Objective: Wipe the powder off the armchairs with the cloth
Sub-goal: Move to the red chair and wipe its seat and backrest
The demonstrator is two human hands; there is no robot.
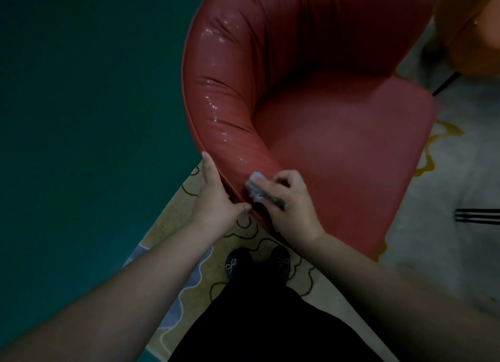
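A red armchair (338,134) with a curved, padded back fills the upper middle of the head view. White powder (213,107) streaks the top of its left arm and back. My right hand (292,202) grips a small grey cloth (257,187) and presses it on the near end of the padded arm. My left hand (216,196) holds the outer edge of that arm, fingers along the outside and thumb on the rim, close beside the cloth.
An orange armchair (470,26) stands at the top right, one dark leg showing. A patterned rug (443,253) lies under the chairs; dark green floor (81,118) spreads to the left. My feet in dark slippers (257,264) stand just before the red chair.
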